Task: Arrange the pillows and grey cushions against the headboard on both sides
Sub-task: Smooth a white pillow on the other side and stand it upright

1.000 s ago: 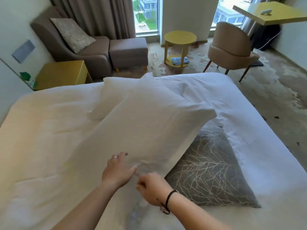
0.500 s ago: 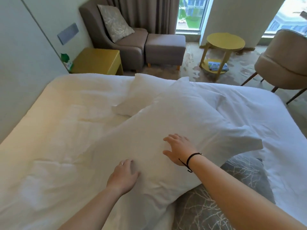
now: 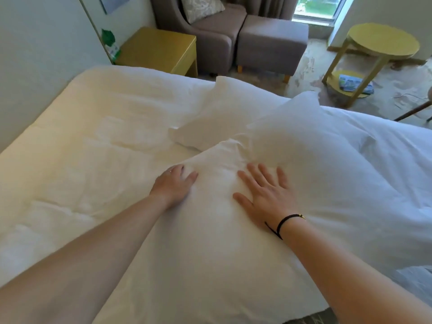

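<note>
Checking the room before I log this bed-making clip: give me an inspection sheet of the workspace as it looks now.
Surface: bed with a rumpled white duvet.
Job's things: large white pillow lying flat; second white pillow behind it; grey cushion mostly hidden.
Clutter: magazines on the round table's lower shelf.
Grips: left hand and right hand flat on the large pillow, open.
Cables: thin cord on the floor.
Surroundings: armchair, footstool, yellow nightstand, round table.

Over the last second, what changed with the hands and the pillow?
Both hands let go of the near pillow's edge and now lie flat on its top, the left hand at its left edge, the right hand spread open. The pillow now covers nearly all of the grey cushion. The second pillow stayed behind it.
</note>
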Demonstrator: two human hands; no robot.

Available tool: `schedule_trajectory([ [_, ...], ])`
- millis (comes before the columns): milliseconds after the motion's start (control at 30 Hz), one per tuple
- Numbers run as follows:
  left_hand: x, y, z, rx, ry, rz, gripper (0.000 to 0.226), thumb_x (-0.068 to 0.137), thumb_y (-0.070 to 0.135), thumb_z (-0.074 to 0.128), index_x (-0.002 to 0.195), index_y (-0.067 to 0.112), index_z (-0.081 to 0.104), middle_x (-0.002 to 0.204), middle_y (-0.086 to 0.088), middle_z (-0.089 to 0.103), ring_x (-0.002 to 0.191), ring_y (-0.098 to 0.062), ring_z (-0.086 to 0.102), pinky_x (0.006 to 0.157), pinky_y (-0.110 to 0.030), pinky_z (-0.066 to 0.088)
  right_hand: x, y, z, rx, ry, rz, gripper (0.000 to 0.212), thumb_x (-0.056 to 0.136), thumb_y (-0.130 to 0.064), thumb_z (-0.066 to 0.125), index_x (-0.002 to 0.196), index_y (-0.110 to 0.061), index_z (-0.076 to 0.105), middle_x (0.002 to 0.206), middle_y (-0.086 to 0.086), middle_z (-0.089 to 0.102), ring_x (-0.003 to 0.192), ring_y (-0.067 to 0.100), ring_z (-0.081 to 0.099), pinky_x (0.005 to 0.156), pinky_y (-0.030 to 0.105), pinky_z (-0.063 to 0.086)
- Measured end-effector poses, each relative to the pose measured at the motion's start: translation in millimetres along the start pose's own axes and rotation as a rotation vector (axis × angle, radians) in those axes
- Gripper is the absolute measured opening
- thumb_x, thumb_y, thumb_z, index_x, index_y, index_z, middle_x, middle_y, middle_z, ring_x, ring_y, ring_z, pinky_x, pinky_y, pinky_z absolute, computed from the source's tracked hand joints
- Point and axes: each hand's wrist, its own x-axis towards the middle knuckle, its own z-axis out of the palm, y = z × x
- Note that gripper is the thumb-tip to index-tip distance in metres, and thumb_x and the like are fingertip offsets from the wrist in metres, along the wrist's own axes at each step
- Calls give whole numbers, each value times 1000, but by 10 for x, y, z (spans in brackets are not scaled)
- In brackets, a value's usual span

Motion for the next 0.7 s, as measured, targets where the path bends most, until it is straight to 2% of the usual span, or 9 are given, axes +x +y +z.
schedule_trajectory([
  [33,80,-2,-7,9,-45,-19,69,88,70,39,134,21,53,142,-6,52,130,-27,47,108,-40,36,-29,24,8,0,-1,3,70,88,-75,-1,149,-43,9,162,-12,5,149,13,-2,117,47,-13],
  [100,151,-8,0,-35,-94,-30,53,85,70,41,100,26,67,114,-2,67,110,-27,59,91,-37,45,-62,52,12,13,-9,6,70,88,-75,0,150,-43,9,162,-12,6,149,13,-2,117,47,-12],
  [167,129,-15,46,-73,-98,-8,33,89,51,51,80,24,67,94,1,69,97,-25,62,82,-36,48,-100,38,5,15,-24,-1,70,88,-75,1,150,-43,10,162,-12,7,149,13,-1,117,47,-11],
  [267,-53,39,114,9,-110,54,22,92,30,50,80,20,66,94,-6,70,91,-27,62,81,-37,50,-224,7,-24,25,-44,-6,70,88,-76,0,150,-44,9,162,-12,6,149,12,-1,117,47,-13],
  [400,-466,175,46,22,-134,152,21,94,26,45,78,18,55,83,-3,65,83,-32,60,72,-40,45,-523,1,-159,65,-107,24,73,86,-77,-1,151,-44,4,162,-12,3,149,11,-5,117,45,-16],
  [467,-782,270,-44,-17,-109,213,26,93,24,46,68,23,45,73,2,59,77,-32,59,65,-37,38,-652,-45,-327,82,-95,30,73,86,-77,1,149,-42,14,161,-10,14,149,14,5,118,46,-9],
  [533,-1168,359,-122,-40,-77,279,28,92,23,48,66,22,39,75,-2,62,77,-32,59,65,-37,38,-742,-136,-539,112,3,19,67,89,-74,11,135,-36,41,148,-4,39,139,21,31,119,48,9],
  [600,-1582,443,-201,-28,-49,360,21,90,24,47,70,27,40,82,-5,65,79,-31,58,69,-36,37,-743,-232,-786,151,194,-10,52,93,-66,27,107,-26,58,121,-1,55,114,25,51,112,45,28],
  [700,-2205,538,-272,68,-44,515,13,87,28,41,75,32,44,84,0,62,82,-24,56,71,-31,30,-607,-376,-1168,178,447,-104,29,90,-46,54,90,-19,63,103,1,59,95,26,55,96,38,40],
])
